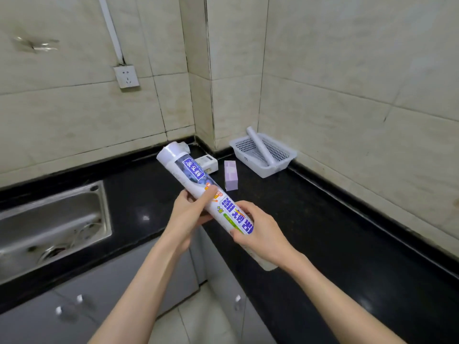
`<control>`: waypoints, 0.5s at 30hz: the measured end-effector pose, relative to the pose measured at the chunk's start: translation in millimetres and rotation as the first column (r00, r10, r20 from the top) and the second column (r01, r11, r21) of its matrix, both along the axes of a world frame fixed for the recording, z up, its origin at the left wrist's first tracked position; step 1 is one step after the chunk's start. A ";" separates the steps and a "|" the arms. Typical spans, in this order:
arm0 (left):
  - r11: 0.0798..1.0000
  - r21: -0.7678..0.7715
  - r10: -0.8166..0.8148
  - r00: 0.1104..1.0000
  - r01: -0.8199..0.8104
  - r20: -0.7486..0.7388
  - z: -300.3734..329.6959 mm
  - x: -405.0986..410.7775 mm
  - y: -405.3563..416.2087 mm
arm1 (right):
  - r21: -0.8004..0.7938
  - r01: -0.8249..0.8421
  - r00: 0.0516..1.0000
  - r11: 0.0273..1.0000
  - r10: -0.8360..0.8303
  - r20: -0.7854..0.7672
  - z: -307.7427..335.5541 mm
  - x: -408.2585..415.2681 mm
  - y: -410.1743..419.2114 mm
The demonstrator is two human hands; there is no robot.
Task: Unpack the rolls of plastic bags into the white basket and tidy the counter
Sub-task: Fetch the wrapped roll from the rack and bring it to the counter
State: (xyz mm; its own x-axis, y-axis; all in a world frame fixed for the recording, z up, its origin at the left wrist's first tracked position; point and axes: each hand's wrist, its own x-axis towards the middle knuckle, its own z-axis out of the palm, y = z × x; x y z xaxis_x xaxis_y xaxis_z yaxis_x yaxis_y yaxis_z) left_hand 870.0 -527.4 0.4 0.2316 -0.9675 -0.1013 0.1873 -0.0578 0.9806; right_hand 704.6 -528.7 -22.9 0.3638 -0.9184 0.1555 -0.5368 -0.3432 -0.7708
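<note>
I hold a long pack of plastic bag rolls (198, 184), white with blue and orange print, slanted above the black counter's inner corner. My left hand (190, 214) grips its middle from the left, thumb on the label. My right hand (260, 232) is closed around its lower end. At the pack's top end a white roll pokes out of the wrapper. The white basket (285, 155) stands in the back right corner against the wall. One white roll (259, 145) lies slanted inside it, its upper end resting on the rim.
A purple box (231, 175) stands on the black counter (323, 219) between the pack and the basket. A white box (207, 162) lies behind the pack near the wall corner. A steel sink (49, 219) is at the left. A wall socket (126, 76) sits above.
</note>
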 end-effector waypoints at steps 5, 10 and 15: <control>0.998 0.047 -0.046 0.999 0.046 0.008 -13.9 27.1 -74.2 | 0.177 -0.054 0.996 0.983 0.041 0.074 -10.6 18.4 -73.3; 0.988 0.151 -0.019 0.999 0.024 -0.036 -38.6 41.9 -148.2 | -0.018 0.098 0.969 0.995 -0.100 -0.228 -27.8 52.4 -141.0; 0.964 0.218 -0.148 0.988 0.154 -0.044 -65.9 70.8 -232.9 | 0.014 0.244 0.920 0.970 -0.227 -0.319 -57.9 95.3 -208.7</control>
State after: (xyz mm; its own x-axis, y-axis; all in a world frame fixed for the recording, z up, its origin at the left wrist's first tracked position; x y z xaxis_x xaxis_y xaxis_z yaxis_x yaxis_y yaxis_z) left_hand 940.8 -760.3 -65.6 0.0789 -0.9442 -0.3197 0.1860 -0.3011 0.9353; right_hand 799.8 -737.4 -80.8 0.1582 -0.9872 0.0188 -0.8134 -0.1412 -0.5643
